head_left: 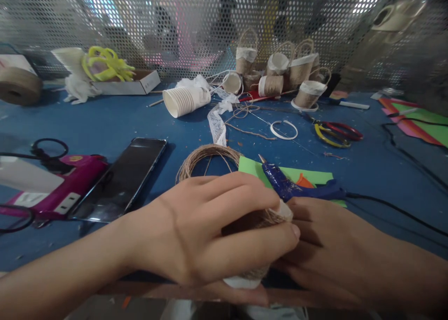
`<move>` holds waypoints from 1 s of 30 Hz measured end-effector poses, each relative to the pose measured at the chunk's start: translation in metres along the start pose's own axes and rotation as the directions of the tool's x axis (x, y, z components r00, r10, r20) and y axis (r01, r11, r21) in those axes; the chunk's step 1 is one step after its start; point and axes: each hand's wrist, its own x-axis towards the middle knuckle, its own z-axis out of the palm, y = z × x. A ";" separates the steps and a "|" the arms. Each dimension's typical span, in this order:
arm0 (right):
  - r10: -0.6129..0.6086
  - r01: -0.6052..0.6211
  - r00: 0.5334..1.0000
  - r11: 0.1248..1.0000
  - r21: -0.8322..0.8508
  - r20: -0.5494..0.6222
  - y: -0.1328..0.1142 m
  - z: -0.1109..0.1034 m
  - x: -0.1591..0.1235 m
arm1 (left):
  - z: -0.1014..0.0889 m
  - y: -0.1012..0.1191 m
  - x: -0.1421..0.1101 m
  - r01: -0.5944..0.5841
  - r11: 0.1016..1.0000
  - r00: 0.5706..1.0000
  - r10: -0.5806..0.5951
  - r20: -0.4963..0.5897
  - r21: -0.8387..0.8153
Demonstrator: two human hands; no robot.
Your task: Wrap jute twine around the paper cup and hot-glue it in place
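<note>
A paper cup [245, 281] wrapped in brown twine is tilted near the table's front edge, mostly covered by my hands. My left hand [210, 226] curls over it from the left, thumb and fingers closed around its side. From the right, my right hand [325, 245] presses against the same cup with bent fingers, their tips hidden behind it. Just beyond lies a coil of twine [196, 159]. A blue hot glue gun [283, 180] rests on a green paper sheet [318, 174], its nozzle pointing away to the left.
A phone [122, 180] and a magenta power strip [73, 182] lie left. Behind are stacked paper cups [185, 98], lace ribbon [217, 124], scissors [336, 132] and several twine-wrapped little baskets [310, 93]. A perforated metal screen [196, 30] stands at the back. The glue gun's cord [395, 210] runs right.
</note>
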 end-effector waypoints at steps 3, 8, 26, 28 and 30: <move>0.010 -0.012 0.998 0.999 0.039 0.063 0.000 0.000 -0.001 | 0.000 0.001 0.000 0.016 1.000 1.000 -0.016 0.023 0.024; 0.001 -0.004 0.998 0.999 0.048 0.062 0.000 0.001 -0.002 | 0.001 0.000 0.001 0.007 0.999 1.000 -0.008 0.021 0.049; -0.003 -0.002 0.998 0.997 0.083 0.057 0.001 0.002 -0.006 | 0.001 -0.002 -0.002 -0.004 0.999 0.999 0.001 0.053 0.050; 0.005 -0.011 0.997 0.995 0.095 0.071 0.001 0.003 -0.007 | 0.001 -0.002 -0.003 0.004 0.999 0.998 -0.007 0.059 0.045; 0.010 -0.019 0.997 0.994 0.109 0.083 0.000 0.004 -0.007 | 0.002 -0.002 -0.003 0.005 0.999 0.998 -0.008 0.068 0.043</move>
